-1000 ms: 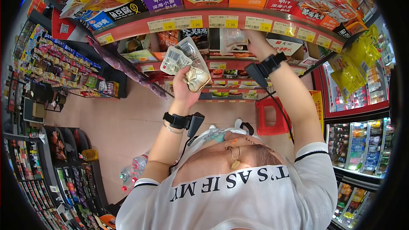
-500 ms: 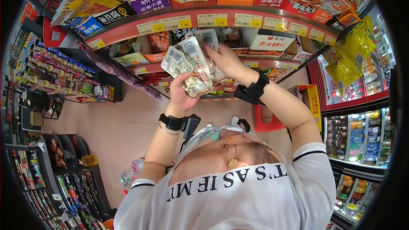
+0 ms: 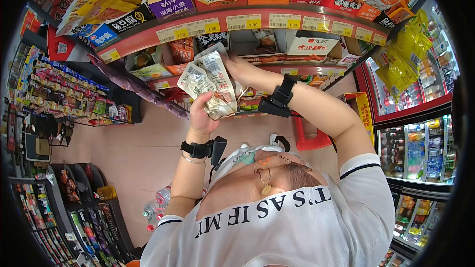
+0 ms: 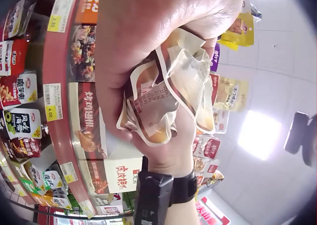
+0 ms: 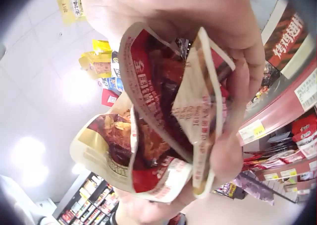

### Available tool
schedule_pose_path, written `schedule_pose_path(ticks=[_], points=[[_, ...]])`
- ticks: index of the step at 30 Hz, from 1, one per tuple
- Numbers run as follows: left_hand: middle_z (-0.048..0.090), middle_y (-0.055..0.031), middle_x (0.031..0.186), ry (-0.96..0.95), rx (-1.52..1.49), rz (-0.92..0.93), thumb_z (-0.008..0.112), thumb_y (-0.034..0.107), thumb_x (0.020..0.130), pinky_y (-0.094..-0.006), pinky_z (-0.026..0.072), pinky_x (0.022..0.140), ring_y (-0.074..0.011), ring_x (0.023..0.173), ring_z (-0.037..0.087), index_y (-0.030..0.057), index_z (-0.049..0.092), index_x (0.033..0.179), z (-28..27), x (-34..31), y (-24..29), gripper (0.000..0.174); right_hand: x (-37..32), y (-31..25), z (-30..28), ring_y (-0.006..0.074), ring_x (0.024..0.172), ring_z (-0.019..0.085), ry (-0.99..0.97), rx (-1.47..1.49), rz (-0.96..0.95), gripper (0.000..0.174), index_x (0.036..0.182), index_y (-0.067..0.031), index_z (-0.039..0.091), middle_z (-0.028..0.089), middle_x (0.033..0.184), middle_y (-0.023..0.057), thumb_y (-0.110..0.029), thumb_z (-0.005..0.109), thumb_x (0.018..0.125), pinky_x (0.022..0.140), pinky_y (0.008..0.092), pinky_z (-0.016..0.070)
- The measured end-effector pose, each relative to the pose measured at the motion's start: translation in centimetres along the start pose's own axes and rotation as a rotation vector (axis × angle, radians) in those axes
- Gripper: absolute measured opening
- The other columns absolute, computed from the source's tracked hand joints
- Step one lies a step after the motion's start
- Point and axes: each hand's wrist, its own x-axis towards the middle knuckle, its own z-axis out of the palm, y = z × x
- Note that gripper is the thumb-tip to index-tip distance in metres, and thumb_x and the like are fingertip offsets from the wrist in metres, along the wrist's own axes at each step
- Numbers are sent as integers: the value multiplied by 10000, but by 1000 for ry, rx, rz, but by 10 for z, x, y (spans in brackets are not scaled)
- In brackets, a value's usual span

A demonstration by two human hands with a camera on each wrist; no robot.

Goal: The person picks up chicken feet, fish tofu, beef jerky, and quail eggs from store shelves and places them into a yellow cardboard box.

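Several shiny snack packets [image 3: 216,66], silver-backed with barcodes, are bunched between both hands in front of the shelf. My left hand [image 3: 202,113] grips their lower end, thumb across the front. My right hand [image 3: 247,73] holds the upper right side, its fingertips hidden behind the packs. Up close in the right wrist view, red and clear fronts show dark meat-like food inside the packets [image 5: 153,116], with the right fingers [image 5: 237,96] curled round their edge. In the left wrist view the packets [image 4: 163,103] fill the space between left palm and right hand.
Just behind the hands, a shelf box [image 3: 277,44] with a packet inside stands beside a white box [image 3: 312,45]. Above runs a red shelf edge with price tags [image 3: 247,21]. A red stool [image 3: 309,136] is below, drink coolers [image 3: 420,153] at right, water bottles [image 3: 156,205] on the floor.
My right hand has come out of the shelf box with a packet and moved left to join it with those in the left hand. Both hands have since shifted slightly left.
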Motion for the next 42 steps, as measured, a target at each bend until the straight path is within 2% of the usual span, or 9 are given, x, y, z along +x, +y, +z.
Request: schedule_pose_path(ticks=[5,9,12,15,25,27,31,39,42], points=[[479,-196,1205,-63,-93,-67,429,199,807,-538,405,908,-372,1065,507,-21,339,1261,-2,-5,5,513,20,9,-21,136,838,505,235,-280,46,406,1122,-56,477,560,935,54,-401,377,933,766,294,427],[450,-215,1231,-48,-66,-9,432,233,799,-594,382,902,-414,1092,473,-17,289,1293,-6,-11,11,572,26,-8,-61,276,944,551,336,-1025,97,306,1076,-29,511,575,1012,144,-271,443,902,794,373,428],[423,-205,1262,-33,-73,13,438,240,797,-611,372,903,-410,1115,455,12,267,1317,-2,-16,14,592,38,13,-86,344,1022,515,296,-1219,103,304,1080,-31,539,552,1089,174,-249,457,885,842,408,412],[403,-194,1283,-58,-99,-31,445,242,794,-623,360,908,-402,1135,440,37,253,1331,-5,-18,16,607,50,21,-97,360,1078,489,-55,-1333,437,351,1078,-13,558,522,1152,200,-289,479,876,903,423,388],[399,-171,1298,-97,-94,26,444,229,810,-634,306,931,-393,1157,413,40,288,1322,-10,-26,23,568,53,20,-100,395,1028,518,-4,-1643,551,319,1043,7,589,549,1128,219,-242,510,860,870,479,403],[404,-169,1296,-74,-92,29,439,224,815,-616,313,938,-392,1156,416,41,292,1319,-9,-25,23,556,55,16,-93,362,1043,522,-70,-1783,727,283,1030,-12,602,551,1127,206,-207,497,854,856,483,412],[417,-175,1282,-91,-95,10,436,222,818,-610,320,935,-392,1147,425,28,297,1312,-14,-23,22,548,49,27,-105,311,1071,508,71,-1876,532,309,1112,-39,556,519,1169,181,-180,462,854,864,482,411],[413,-178,1276,-54,-79,-1,444,214,801,-603,373,914,-379,1124,459,41,260,1324,-12,-25,27,581,53,68,-124,278,1093,489,736,-1788,25,359,1204,-54,473,478,1213,143,-168,411,869,865,466,413],[421,-181,1267,-28,-95,3,437,200,803,-603,377,909,-381,1120,462,39,266,1320,-12,-25,28,568,40,23,-98,275,1057,511,652,-1722,118,368,1209,-70,467,501,1178,143,-170,440,856,844,449,422]])
